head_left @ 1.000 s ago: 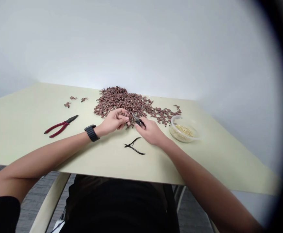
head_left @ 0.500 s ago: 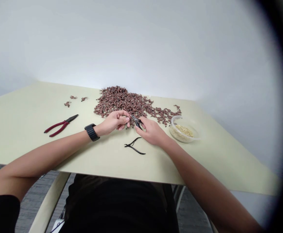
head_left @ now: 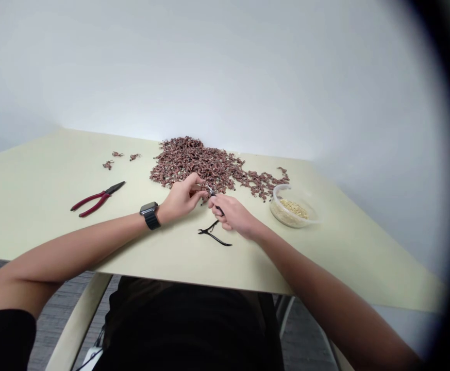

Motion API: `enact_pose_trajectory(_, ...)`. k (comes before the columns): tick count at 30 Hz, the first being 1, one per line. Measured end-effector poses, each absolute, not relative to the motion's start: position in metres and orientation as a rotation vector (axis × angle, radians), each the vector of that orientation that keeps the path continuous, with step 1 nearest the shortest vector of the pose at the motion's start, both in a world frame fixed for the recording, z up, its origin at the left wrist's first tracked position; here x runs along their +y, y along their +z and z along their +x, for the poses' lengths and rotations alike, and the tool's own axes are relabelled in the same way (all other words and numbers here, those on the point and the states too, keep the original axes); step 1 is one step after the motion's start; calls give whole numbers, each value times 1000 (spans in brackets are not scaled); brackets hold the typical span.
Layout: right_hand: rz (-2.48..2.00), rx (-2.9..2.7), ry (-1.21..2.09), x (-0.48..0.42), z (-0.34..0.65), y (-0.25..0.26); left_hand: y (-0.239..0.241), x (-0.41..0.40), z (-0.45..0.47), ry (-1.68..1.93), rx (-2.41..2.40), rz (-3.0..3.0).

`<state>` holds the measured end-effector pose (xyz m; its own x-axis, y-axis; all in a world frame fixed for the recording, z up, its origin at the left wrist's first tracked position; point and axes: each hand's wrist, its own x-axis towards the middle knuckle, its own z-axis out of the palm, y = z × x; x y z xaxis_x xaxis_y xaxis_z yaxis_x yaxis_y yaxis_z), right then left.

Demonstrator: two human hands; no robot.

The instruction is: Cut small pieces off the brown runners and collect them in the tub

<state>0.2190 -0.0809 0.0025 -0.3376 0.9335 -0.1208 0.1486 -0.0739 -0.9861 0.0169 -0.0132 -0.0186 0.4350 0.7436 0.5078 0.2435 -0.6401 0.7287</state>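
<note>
My right hand is closed around the dark handles of small pliers, whose metal jaws point up and left. My left hand, wearing a black watch at the wrist, has its thumb and fingers pinched together right at the pliers' tip. What it holds there is too small and hidden to name. Just beyond both hands lies a large pile of small reddish-brown pieces with thin ends, which look like little figures or knotted bits. Black nippers rest on the table below my right hand.
Red-handled pliers lie at the left, with 3 loose brown pieces behind them. To the right stands a clear round plastic tub holding small gold-coloured bits. A pale wall rises behind the table.
My right hand has turned over and shifted slightly left, swinging the pliers round. My left wrist has rolled so that the watch face shows. The fingers remain together at the pliers' tip.
</note>
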Motion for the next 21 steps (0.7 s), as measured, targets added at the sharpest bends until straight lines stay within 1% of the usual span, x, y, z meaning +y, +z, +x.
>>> enact_pose_trajectory(1,-1147,-1418,1658,-82,219,6,-21,-9,12,1176,878,2266)
enact_pose_trajectory(3,-1036,-1273,1933,-83,221,13,-22,0,3,1109,857,2484)
enact_pose_trajectory(5,-982,-1238,2055,-83,224,18,-18,6,-4,1056,777,2539)
enact_pose_trajectory(6,-994,-1259,2034,-82,225,19,-15,6,-5,1077,781,2497)
enact_pose_trajectory(8,-1096,-1368,1789,-80,227,15,-10,3,-2,1127,811,2317)
enact_pose_trajectory(12,-1343,-1703,886,-73,232,2,-2,-8,11,984,699,1778)
enact_pose_trajectory(14,-1390,-1864,603,-71,236,-3,0,-10,15,905,630,1613)
enact_pose_trajectory(17,-1393,-2029,436,-69,242,-3,0,-9,15,834,583,1523)
enact_pose_trajectory(21,-1387,-2114,375,-72,244,1,0,-9,15,802,572,1484)
